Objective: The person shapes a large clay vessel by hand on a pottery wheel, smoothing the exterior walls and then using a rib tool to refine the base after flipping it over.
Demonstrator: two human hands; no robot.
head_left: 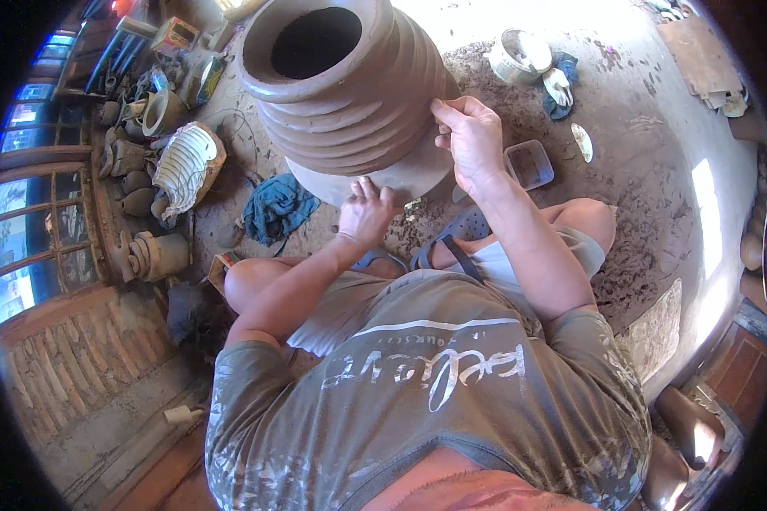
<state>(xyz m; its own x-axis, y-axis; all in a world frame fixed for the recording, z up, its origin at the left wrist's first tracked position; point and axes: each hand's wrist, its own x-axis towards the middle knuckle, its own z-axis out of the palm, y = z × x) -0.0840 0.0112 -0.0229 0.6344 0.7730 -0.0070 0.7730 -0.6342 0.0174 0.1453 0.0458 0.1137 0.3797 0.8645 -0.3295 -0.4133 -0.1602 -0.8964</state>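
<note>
- Ribbed clay pot (349,128) — on pale disc (419,180), ahead of person.
- Right hand (470,140): fingertips pinched together at wall, contents unclear — light, even pressure seems best.
- Left hand (368,213): fingers slightly apart on disc; should steady it.

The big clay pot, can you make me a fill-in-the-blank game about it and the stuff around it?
1. The higher hand, by the side of the pot, is the person's ____ one.
2. The lower hand, at the disc under the pot, is the person's ____ one.
3. The glove near the bucket is ____ in colour.
4. In the picture, the bucket is to the ____ of the pot.

Missing words: right; left; white; right.
</note>
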